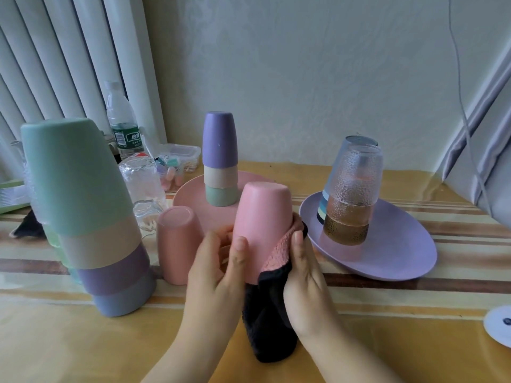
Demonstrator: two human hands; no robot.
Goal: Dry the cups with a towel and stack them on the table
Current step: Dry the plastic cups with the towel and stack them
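Nearest the front edge of the surface (83,341), both hands hold one pink cup (262,217) upside down and clear of the cloth, its long axis upright with a slight tilt, base toward the wall. The left hand (218,275) curls round the cup's lower left side, thumb laid on its front. The right hand (304,275) pinches a towel (273,308), pink on one face and dark on the other, against the cup's right wall; the rest of the towel hangs down between the wrists. The cup's mouth is hidden behind the hands.

Just left of the left hand stands a second pink cup (177,244), inverted on the surface. Further left, near the left edge, a tall leaning stack of cups (88,217) in green, beige, purple and blue looks like the likely destination, so the left hand is the nearer one for carrying over. The open strip along the front edge gives the clearest path; the second pink cup sits between.

Behind, a pink plate (190,194) bears a shorter stack of three cups (220,161). To the right, a purple plate (387,252) carries inverted glass tumblers (351,194). A water bottle (121,125) and a small clear box (179,158) stand by the far left corner.
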